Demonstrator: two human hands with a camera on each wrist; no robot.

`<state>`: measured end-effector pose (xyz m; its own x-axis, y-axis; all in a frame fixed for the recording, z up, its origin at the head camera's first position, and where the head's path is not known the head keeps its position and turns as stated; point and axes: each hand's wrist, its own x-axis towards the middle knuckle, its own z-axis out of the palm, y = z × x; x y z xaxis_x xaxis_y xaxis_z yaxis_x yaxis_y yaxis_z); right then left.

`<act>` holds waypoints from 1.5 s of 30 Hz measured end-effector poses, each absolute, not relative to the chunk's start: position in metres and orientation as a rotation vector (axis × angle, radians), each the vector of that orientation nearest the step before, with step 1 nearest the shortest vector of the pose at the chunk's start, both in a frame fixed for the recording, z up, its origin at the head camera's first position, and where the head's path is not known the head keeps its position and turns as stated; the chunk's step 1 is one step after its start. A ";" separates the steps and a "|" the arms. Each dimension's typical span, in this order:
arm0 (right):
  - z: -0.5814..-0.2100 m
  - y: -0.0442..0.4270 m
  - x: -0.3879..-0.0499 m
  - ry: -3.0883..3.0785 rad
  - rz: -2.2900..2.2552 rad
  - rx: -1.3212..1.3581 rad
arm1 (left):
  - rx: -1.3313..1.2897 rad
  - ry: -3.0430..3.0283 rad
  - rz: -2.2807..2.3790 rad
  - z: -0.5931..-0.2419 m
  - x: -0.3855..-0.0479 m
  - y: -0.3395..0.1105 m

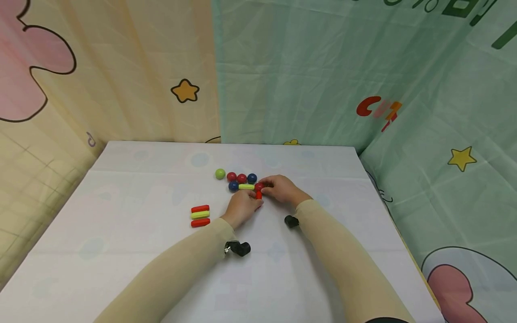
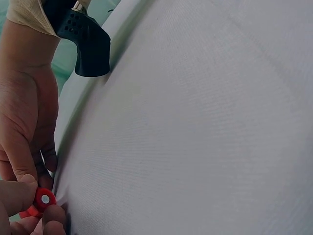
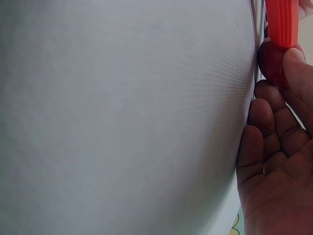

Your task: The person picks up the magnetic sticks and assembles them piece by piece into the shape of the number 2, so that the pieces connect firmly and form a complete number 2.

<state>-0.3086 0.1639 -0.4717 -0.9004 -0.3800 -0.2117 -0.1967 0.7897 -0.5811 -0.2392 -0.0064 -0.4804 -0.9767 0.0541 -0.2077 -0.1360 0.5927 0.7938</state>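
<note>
My left hand (image 1: 241,209) pinches a short red stick (image 1: 259,195) between thumb and finger. The end of this stick with its pale round centre (image 2: 45,199) faces the left wrist view. My right hand (image 1: 281,189) pinches a dark red ball (image 3: 275,62) between thumb and finger, and the stick meets that ball. From the ball's left a yellow-green stick (image 1: 246,186) reaches to a blue ball (image 1: 233,186). Whether every joint is fully pushed in cannot be told.
Behind the hands lie a green ball (image 1: 220,173), two red balls (image 1: 231,176) and another blue ball (image 1: 252,178). To the left, two red sticks (image 1: 200,208) lie with a yellow-green stick (image 1: 200,215) between them. A white cloth covers the table (image 1: 121,188).
</note>
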 end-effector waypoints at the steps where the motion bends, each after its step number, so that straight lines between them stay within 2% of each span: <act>1: -0.472 0.164 -0.309 2.663 -0.813 -0.444 | -0.066 2.613 1.326 -0.481 -0.239 -0.007; 22: -0.471 0.163 -0.311 2.645 -0.795 -0.426 | 0.000 2.618 1.209 -0.468 -0.237 -0.027; 30: -0.472 0.162 -0.312 2.633 -0.795 -0.429 | 0.177 2.837 1.061 -0.449 -0.258 -0.068; 35: -0.473 0.162 -0.313 2.624 -0.802 -0.418 | 0.140 2.926 0.972 -0.438 -0.276 -0.095; 45: -0.469 0.162 -0.311 2.589 -0.875 -0.365 | 0.218 2.853 0.773 -0.445 -0.298 -0.120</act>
<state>-0.3108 0.1615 -0.4691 -0.8935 -0.3582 -0.2709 -0.1204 0.7722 -0.6239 -0.2980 -0.1195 -0.4455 -0.9735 0.1866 -0.1322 0.0944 0.8544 0.5109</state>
